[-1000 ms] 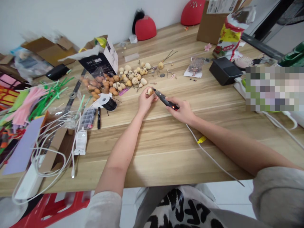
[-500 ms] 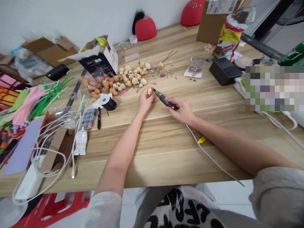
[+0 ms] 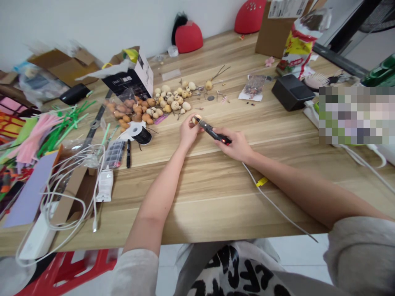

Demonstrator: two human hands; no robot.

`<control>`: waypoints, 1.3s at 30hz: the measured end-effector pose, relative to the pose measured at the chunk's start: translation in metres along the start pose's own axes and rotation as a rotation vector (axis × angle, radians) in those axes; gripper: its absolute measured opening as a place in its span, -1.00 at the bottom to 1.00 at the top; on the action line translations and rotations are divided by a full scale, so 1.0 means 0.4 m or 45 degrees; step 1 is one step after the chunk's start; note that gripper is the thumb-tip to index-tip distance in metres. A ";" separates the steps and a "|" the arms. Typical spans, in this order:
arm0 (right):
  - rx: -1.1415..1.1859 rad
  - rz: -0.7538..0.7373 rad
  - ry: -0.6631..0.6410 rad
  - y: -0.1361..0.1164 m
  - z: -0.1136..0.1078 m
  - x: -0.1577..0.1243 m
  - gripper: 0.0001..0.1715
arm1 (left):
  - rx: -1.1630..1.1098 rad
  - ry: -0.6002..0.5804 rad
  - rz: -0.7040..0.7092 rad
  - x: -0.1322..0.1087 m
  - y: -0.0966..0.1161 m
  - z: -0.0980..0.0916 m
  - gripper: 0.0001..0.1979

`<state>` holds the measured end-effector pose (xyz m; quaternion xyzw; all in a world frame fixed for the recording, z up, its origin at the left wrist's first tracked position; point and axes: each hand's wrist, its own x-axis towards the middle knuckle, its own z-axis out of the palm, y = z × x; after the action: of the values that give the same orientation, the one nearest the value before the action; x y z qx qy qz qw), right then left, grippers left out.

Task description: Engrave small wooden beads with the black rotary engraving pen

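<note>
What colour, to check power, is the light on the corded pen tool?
The light glows red in the head view.

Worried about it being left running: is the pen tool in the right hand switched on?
On, it appears: a small red light glows on the corded pen tool held in the right hand.

Your tabletop is pale wood, smooth and lightly satin, with a streaky grain. The rotary pen tool in your right hand is dark, faintly glossy plastic. The small dried gourd in your left hand looks smooth and matt. The cable is smooth white plastic, and your sleeve is soft matt grey cloth.
</note>
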<state>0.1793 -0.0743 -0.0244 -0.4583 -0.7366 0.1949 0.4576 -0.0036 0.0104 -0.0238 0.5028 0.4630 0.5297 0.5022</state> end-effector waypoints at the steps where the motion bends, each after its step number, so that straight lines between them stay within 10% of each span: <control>1: -0.003 0.004 0.001 -0.001 0.000 0.000 -0.57 | 0.013 -0.004 0.011 0.002 -0.003 -0.001 -0.65; 39: 0.181 0.213 0.093 0.019 0.014 -0.001 -0.51 | -0.236 0.058 -0.224 0.009 0.027 0.008 -0.60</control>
<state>0.1785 -0.0701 -0.0330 -0.4914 -0.6630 0.2673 0.4975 -0.0012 0.0131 -0.0125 0.3995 0.4658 0.5354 0.5804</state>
